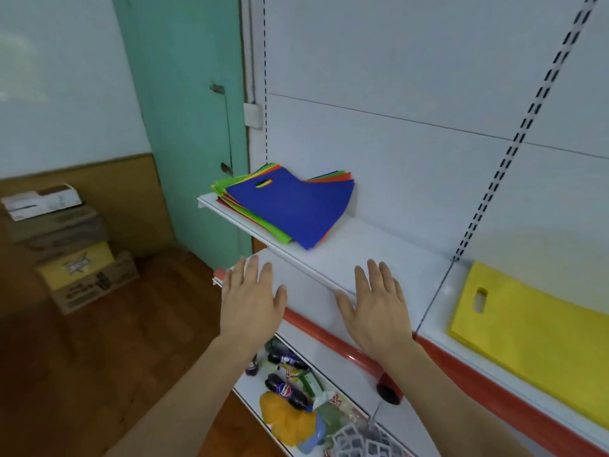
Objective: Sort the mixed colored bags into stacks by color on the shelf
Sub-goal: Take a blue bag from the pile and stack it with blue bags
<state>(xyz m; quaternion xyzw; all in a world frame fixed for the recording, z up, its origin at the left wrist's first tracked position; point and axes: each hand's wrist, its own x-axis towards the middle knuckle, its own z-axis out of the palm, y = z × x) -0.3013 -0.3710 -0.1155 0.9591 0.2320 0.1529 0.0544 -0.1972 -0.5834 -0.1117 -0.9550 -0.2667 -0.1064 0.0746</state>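
Observation:
A mixed pile of flat bags [290, 206] lies at the left end of the white shelf [379, 249], a blue bag with a cut-out handle on top and green, red and orange edges showing underneath. A yellow bag [534, 331] lies flat by itself on the shelf section to the right. My left hand [250, 301] and my right hand [375, 305] hover in front of the shelf's front edge, palms down, fingers spread and straight, holding nothing. Both are below and short of the pile.
A red rail [333, 341] runs along the lower shelf front. Below it a shelf [250, 395] holds soda bottles [286, 387] and packaged goods. Cardboard boxes [66, 245] are stacked on the wooden floor at left, beside a green door [194, 127].

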